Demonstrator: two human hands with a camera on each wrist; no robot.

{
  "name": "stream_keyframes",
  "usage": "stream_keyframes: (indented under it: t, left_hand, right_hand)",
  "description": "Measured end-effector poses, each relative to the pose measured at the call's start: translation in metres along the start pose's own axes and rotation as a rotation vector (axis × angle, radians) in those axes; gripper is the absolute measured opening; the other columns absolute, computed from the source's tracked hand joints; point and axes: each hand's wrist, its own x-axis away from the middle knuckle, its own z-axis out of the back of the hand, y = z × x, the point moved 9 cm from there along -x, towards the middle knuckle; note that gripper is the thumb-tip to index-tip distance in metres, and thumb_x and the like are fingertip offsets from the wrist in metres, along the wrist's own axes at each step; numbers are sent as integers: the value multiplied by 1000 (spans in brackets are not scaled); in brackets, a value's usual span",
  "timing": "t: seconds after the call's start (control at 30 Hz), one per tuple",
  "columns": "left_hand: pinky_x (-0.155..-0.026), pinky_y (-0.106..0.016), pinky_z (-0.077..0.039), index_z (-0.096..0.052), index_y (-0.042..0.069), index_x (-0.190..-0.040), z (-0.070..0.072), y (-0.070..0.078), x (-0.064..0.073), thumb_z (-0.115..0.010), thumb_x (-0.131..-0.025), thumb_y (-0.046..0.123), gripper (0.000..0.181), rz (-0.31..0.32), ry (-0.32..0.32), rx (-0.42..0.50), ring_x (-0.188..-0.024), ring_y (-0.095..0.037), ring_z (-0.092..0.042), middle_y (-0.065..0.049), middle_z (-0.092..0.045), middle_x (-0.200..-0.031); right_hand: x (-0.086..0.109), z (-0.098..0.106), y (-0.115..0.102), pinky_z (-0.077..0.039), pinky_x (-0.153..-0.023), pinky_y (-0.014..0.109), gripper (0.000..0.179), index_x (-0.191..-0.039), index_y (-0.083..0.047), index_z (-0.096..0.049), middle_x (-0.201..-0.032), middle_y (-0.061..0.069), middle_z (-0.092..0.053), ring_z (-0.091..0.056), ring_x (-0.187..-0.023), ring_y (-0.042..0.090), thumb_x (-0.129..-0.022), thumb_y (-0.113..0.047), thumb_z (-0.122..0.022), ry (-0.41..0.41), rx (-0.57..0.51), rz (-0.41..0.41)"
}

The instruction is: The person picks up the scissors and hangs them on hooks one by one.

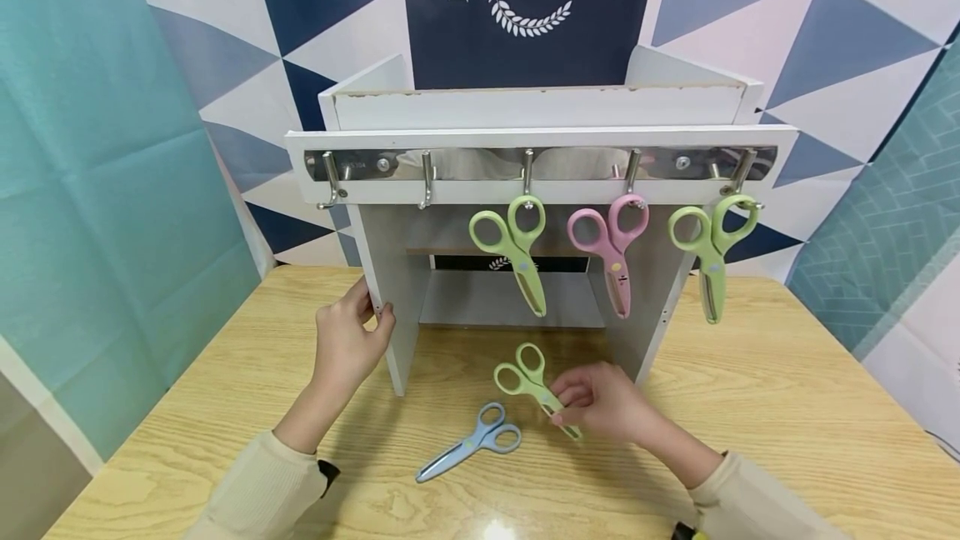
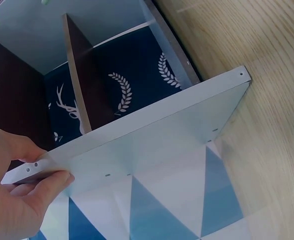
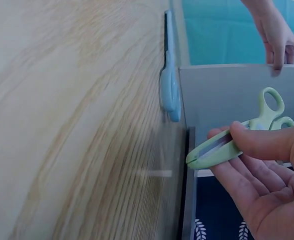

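My left hand (image 1: 351, 332) grips the front edge of the white shelf unit's left side panel (image 1: 386, 307), thumb on one face and fingers on the other. Between thumb and fingers, my right hand (image 1: 603, 402) pinches green scissors (image 1: 534, 383) by their blades, handles pointing up and left. The right wrist view shows these green scissors (image 3: 217, 150) raised off the table. Blue scissors (image 1: 468, 444) lie on the wood table to the left of that hand. From the hook rail hang green scissors (image 1: 517, 248) at the middle, pink scissors (image 1: 611, 252) beside them and green scissors (image 1: 711, 252) at the far right.
A metal hook rail (image 1: 480, 165) runs across the unit's front. Its two left hooks (image 1: 426, 180) carry nothing. The wood table (image 1: 225, 407) extends around the unit. Behind it hangs a patterned cloth (image 1: 337, 15), with a teal curtain (image 1: 112, 148) at left.
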Motion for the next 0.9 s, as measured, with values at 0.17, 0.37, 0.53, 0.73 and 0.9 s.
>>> stream_keyframes:
  t: [0.17,0.37,0.53,0.73,0.9]
  left_hand:
    - [-75,-44,-60,-63,-9,-109,0,0,0,-63,-79,-4,30,-4,0,2,-92,-38,-71,-28,-70,-104]
    - [-76,-44,-60,-63,-9,-110,-1,-1,0,-63,-79,-4,31,0,-4,8,-93,-38,-71,-28,-70,-105]
    - [-75,-44,-60,-63,-9,-109,-1,-1,1,-62,-79,-4,30,4,-6,10,-92,-38,-71,-28,-70,-104]
    - [-74,-42,-61,-64,-9,-104,0,0,1,-63,-79,-4,25,-15,1,-2,-89,-37,-72,-27,-72,-98]
    - [-75,-42,-60,-64,-9,-105,0,0,1,-64,-79,-5,26,-25,8,3,-90,-37,-72,-27,-72,-99]
  right_hand:
    - [-2,-6,0,-57,-69,15,22,-95,5,-70,-86,17,-75,-69,-75,1,-77,-6,-75,-63,-123,-19]
    - [-4,-10,-3,-58,-71,15,26,-99,9,-68,-89,22,-74,-69,-76,1,-78,-4,-75,-95,-206,-28]
    - [-5,-9,-10,-58,-72,15,24,-99,7,-69,-88,20,-75,-69,-76,1,-78,-5,-74,-77,-187,-7]
    - [-8,-5,-24,-57,-71,15,22,-96,4,-71,-86,15,-76,-69,-76,1,-78,-8,-75,-48,-137,29]
    - [-11,-4,-38,-57,-71,14,21,-95,1,-72,-85,12,-76,-70,-76,4,-78,-11,-76,-25,-79,58]
